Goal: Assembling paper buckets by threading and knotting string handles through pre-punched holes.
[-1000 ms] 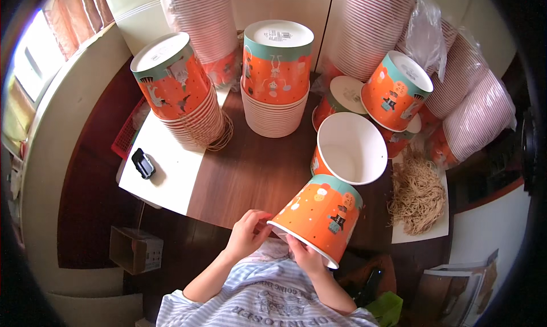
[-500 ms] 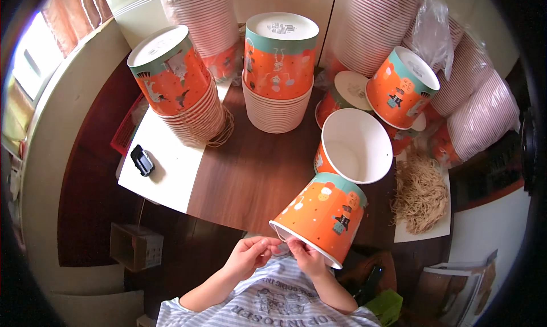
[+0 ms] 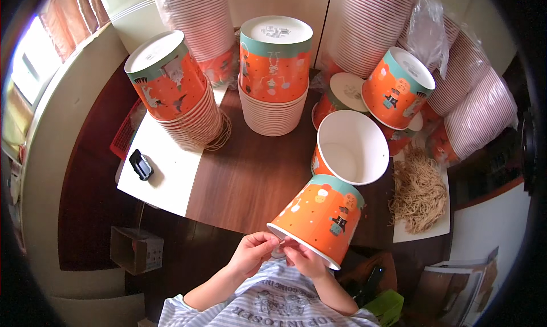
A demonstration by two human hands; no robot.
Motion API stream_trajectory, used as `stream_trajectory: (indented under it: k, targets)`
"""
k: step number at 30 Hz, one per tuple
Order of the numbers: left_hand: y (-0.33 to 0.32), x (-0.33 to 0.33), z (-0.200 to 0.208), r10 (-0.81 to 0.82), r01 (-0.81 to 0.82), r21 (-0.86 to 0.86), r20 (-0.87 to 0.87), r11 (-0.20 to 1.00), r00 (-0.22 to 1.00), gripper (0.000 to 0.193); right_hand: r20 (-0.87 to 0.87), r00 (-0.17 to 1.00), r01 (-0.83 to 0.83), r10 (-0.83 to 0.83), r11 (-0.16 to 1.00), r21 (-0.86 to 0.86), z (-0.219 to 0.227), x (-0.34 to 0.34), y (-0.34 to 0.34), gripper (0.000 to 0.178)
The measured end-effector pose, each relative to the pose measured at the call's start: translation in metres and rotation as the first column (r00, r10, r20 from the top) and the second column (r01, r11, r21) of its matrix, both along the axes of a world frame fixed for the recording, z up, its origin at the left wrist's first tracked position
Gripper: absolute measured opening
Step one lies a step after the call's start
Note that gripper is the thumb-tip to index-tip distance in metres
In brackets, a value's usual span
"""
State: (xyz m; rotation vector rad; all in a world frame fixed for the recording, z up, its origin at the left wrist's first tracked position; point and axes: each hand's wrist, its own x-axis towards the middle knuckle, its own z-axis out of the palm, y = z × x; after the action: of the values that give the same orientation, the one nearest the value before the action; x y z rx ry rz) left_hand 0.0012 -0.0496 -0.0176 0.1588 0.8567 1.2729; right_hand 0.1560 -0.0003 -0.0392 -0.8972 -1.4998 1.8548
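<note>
1. hands first: left hand [image 3: 252, 253] and right hand [image 3: 305, 260] sit close together at the near rim of an orange paper bucket [image 3: 320, 217]. fingertips of both are pinched on something tiny right at the rim, too small to tell what.
2. bucket is tipped on its side at the near table [image 3: 250, 179] edge, mouth toward the person, base pointing away. looks like it's angled that way so the rim faces the fingers.
3. just behind it an open bucket [image 3: 348, 147] shows its white inside.
4. pile of rubber bands [image 3: 419, 193] lies on white paper on the right, within easy reach.
5. upside-down stacks [image 3: 274, 79] of the same buckets crowd the back; another stack [image 3: 174, 93] leans at the left.
6. small black gadget [image 3: 141, 164] on the white sheet, well apart from the hands.
</note>
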Motion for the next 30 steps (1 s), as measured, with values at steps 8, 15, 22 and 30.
stream_trajectory:
  k: [8, 15, 22, 30]
  targets:
    - [0.001, 0.002, -0.005, 0.048, -0.048, 0.004, -0.044, 0.999, 0.998, 0.005, -0.092, 0.994, -0.059, 0.052, 0.996, -0.067, 0.009, -0.008, 0.005, 0.015]
    - [-0.001, 0.001, -0.007, 0.036, -0.035, 0.012, -0.091, 0.999, 0.995, 0.008, -0.097, 0.995, -0.029, 0.027, 0.999, -0.022, 0.0, -0.012, 0.003, 0.013]
    - [-0.003, 0.002, -0.007, 0.064, -0.048, 0.115, -0.146, 0.992, 0.987, 0.012, -0.142, 0.989, -0.058, 0.042, 0.992, -0.114, -0.002, -0.013, 0.003, 0.009]
    - [-0.001, 0.002, -0.011, 0.05, -0.024, 0.103, -0.255, 0.994, 0.966, 0.011, 0.289, 0.95, -0.049, -0.115, 0.861, 0.506, 0.009, -0.016, 0.003, 0.012]
